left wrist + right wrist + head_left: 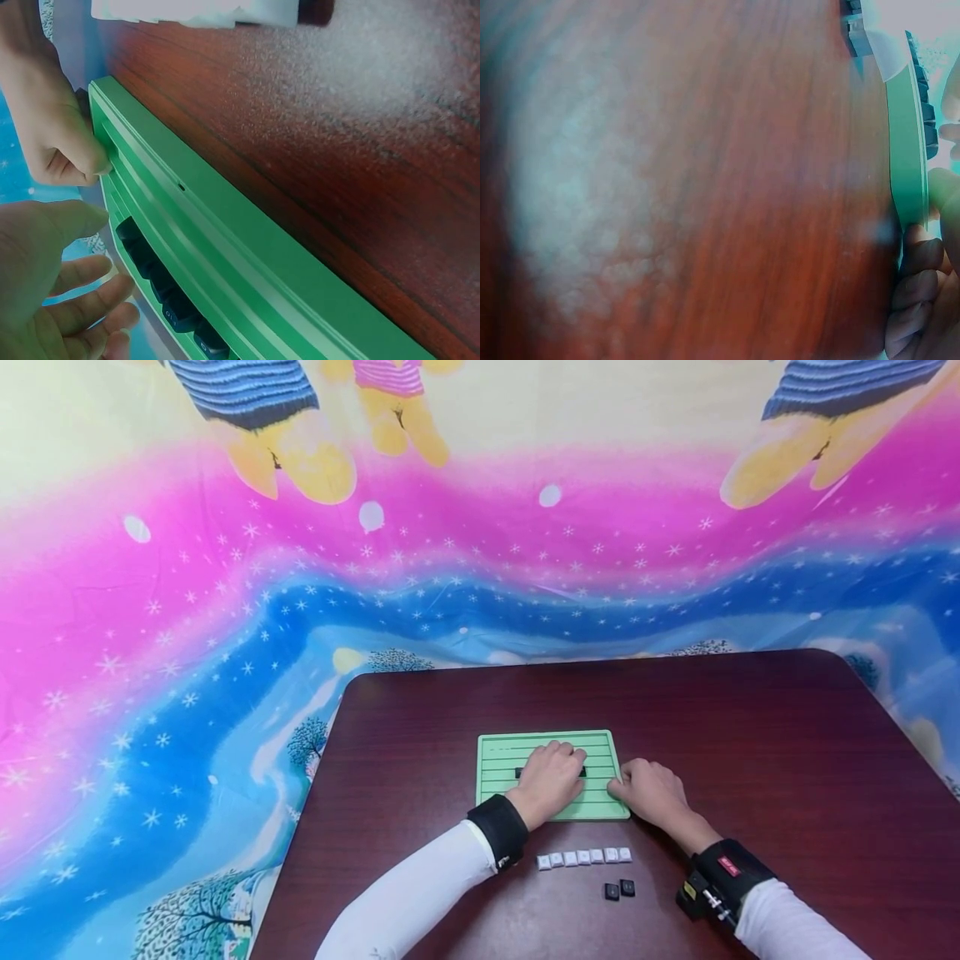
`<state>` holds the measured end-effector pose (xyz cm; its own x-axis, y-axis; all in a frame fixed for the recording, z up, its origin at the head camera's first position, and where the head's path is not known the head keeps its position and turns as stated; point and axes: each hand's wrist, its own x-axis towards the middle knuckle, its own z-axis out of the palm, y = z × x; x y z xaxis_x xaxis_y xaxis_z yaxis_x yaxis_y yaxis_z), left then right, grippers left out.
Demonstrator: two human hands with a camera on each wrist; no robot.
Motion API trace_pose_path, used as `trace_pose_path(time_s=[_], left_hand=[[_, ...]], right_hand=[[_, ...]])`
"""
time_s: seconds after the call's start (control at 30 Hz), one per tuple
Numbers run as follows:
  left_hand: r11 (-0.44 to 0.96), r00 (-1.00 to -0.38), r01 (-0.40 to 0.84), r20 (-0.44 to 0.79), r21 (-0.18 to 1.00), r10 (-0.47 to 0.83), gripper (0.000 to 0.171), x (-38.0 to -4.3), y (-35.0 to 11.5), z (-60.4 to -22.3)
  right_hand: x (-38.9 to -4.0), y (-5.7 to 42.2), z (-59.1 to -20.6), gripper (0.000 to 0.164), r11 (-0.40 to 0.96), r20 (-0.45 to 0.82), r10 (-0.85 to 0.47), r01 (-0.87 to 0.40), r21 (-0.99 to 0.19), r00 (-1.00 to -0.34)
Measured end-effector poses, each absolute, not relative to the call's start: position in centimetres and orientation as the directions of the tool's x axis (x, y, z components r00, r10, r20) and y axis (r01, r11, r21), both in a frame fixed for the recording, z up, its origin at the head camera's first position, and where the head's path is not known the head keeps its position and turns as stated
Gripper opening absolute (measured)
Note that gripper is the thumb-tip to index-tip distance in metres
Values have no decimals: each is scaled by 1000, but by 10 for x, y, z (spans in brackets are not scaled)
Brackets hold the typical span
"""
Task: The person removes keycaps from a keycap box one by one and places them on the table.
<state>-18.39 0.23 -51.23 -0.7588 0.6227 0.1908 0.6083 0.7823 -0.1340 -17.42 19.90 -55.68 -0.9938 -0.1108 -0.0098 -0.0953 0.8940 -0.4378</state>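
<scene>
A light green grooved board (491, 787) lies on the table. Black keycaps (180, 313) stand in a row in one of its grooves, partly covered by my left hand (550, 778) in the head view. In the left wrist view the left hand's fingers (94, 300) are loosely bent and spread beside the row, with nothing between them. My right hand (654, 793) pinches the board's right edge, thumb on top and the other fingers curled at the edge's side, as the right wrist view shows.
In front of the board, several white keycaps (584, 857) form a line on the dark red-brown table (772, 760). Two black keycaps (619, 890) sit closer to me. Behind the table hangs a colourful printed cloth (450, 552).
</scene>
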Motion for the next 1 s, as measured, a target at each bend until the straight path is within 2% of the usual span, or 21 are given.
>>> trace_pose_path(time_s=[1.0], left_hand=[[788,-779,591,131,-171,613,18,-194,10,-520]], right_hand=[[-174,199,-556,34,888,1,-116,-104,-449,-993]])
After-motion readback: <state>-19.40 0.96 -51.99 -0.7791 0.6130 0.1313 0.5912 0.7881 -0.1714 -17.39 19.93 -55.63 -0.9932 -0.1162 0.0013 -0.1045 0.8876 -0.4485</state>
